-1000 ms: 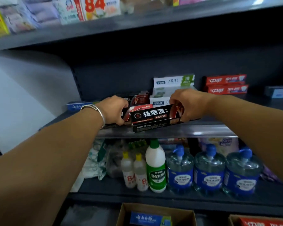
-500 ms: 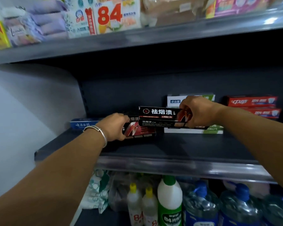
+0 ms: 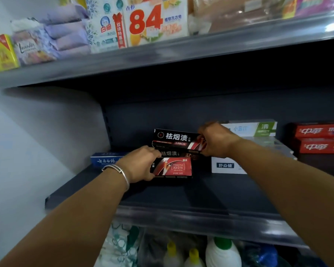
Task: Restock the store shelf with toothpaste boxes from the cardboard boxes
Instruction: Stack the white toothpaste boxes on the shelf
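Mid-restock: our right hand [image 3: 216, 140] grips a black toothpaste box [image 3: 176, 139] mid-frame, left hand [image 3: 141, 166] grips the stack [image 3: 172, 166] underneath; shelf [image 3: 201, 191] mostly bare.

Both forearms are bare, and a thin silver bangle [image 3: 117, 171] circles the left wrist

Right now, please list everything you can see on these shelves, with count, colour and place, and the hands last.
black-and-red toothpaste boxes: three, stacked mid-shelf, top one held up
blue toothpaste box: one, far left of middle shelf
white-and-green boxes: a stack, exact count unclear, right of centre
red toothpaste boxes: two, stacked, far right
middle shelf: one, dark grey
detergent packs: several, mixed colours, top shelf
bottles: several, bottom shelf
left hand: grips bottom box
right hand: grips top box
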Tool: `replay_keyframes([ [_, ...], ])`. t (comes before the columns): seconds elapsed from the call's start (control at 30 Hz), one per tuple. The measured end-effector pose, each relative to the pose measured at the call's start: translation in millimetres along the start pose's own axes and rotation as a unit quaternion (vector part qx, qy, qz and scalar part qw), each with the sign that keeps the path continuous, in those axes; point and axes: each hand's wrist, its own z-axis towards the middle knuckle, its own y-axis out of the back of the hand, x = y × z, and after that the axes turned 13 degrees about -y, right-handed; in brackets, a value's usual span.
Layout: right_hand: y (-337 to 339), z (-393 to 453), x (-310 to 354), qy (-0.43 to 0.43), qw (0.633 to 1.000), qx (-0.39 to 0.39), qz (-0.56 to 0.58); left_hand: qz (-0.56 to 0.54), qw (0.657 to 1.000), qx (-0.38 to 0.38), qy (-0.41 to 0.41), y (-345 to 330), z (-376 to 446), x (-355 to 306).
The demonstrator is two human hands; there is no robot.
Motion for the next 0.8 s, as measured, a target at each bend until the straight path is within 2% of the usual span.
replay_keyframes([
  [0.27, -34.2, 34.6, 20.1, 0.053, 0.997, -0.027, -0.043, -0.004, 0.999, -0.017, -0.027, -7.0, 2.3, 18.0],
  [0.67, -76.0, 52.4, 17.8, 0.100, 0.984, 0.005, -0.150, -0.001, 0.999, -0.021, -0.031, -24.1, 8.0, 33.4],
  [0.8, -83.9, 58.6, 20.1, 0.109, 0.981, -0.006, -0.159, 0.001, 0.999, -0.015, -0.028, -29.5, 10.8, 34.1],
])
